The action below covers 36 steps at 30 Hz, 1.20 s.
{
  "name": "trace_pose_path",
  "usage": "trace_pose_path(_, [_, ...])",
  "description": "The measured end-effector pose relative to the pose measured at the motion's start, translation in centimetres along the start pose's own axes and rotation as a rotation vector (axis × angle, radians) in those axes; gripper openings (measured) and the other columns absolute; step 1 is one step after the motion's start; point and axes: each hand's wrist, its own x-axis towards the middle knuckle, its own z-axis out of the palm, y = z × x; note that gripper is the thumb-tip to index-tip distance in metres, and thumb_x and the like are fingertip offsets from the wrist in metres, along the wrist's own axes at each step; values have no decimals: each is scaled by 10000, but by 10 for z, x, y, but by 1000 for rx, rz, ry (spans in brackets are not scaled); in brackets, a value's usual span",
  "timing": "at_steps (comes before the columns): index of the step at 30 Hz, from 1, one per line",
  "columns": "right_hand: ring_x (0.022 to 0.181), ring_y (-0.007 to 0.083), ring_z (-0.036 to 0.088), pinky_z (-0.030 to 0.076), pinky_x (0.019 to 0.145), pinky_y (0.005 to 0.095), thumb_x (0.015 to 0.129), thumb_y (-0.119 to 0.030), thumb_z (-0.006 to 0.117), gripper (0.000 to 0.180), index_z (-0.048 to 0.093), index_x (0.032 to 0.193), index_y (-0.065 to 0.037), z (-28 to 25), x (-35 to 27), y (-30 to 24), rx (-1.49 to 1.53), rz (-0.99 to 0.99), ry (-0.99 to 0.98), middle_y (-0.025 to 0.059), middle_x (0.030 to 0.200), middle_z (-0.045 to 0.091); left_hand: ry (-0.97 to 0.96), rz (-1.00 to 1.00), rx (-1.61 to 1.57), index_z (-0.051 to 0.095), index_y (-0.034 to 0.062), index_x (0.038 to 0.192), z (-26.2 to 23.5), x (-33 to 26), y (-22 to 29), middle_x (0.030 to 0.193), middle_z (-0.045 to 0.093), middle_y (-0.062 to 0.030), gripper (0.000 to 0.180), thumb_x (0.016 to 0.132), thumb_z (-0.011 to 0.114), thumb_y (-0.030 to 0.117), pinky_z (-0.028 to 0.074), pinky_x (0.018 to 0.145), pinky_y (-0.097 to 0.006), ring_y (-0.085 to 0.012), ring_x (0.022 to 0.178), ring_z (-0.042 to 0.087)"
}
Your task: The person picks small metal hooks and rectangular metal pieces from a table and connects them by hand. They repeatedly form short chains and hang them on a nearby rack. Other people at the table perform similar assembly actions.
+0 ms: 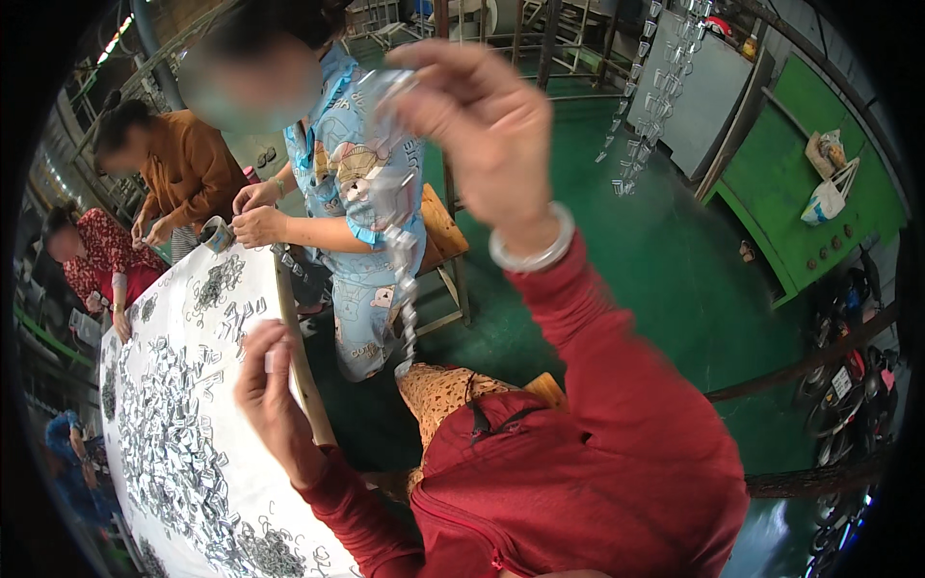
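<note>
My right hand [491, 135] is raised high and closed on the top of a hanging chain of shiny metal clips [406, 299]. The chain drops almost to my patterned trousers, and its upper part is smeared by motion. Over the near edge of the white table [183, 313] is my left hand [273, 395], its fingers pinched together; whatever they hold is too small to name. Left of that hand, a wide heap of loose silvery metal clips [173, 433] covers the table. Small piles of wire hooks [217, 282] lie at its far part and near end.
A co-worker in blue patterned clothes [352, 183] stands close ahead beside a wooden stool [443, 231]. Other people sit along the table's far side. More clip chains [655, 101] hang at the upper right, near a green cabinet [800, 183]. Motorbikes [843, 395] stand far right.
</note>
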Motion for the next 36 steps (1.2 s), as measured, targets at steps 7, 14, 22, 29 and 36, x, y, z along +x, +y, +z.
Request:
trace_pose_path(7, [711,73,599,457,631,180,825,6,633,161,614,983,-17,-109,63,-32,-263,-123,185,34,841,665,-403,-658,175,641,27,1044,-55,-35,-149,854,600,40,232,858,641,165,393,652,-201,-45,769,503])
trace_pose_path(14, [714,63,584,439,612,194,804,-29,654,192,616,992,-29,-232,129,-54,-588,-208,311,16,816,649,-351,-707,262,550,84,1227,-115,-62,-220,1080,556,-8,397,854,617,202,382,790,-245,-103,917,483])
trace_pose_path(22, [739,70,587,421,607,208,795,-65,685,236,624,1022,-42,-358,195,-79,-727,-191,437,36,837,655,-279,-827,116,535,109,1249,-104,-61,-175,918,465,29,426,845,618,216,320,728,-229,-91,777,361])
trace_pose_path(29, [542,93,522,391,454,260,744,-94,695,157,675,892,-47,-376,242,-111,-868,-226,566,27,681,614,-270,-845,108,532,113,1256,-104,-62,-175,994,483,13,431,854,611,246,323,824,-265,-117,888,395])
trace_pose_path(36, [718,170,601,498,663,298,728,-38,641,181,677,905,-22,-449,299,-111,-1146,-225,310,71,778,651,-258,-860,121,520,119,1276,-103,-63,-169,1162,512,-21,441,863,594,256,347,859,-256,-143,962,441])
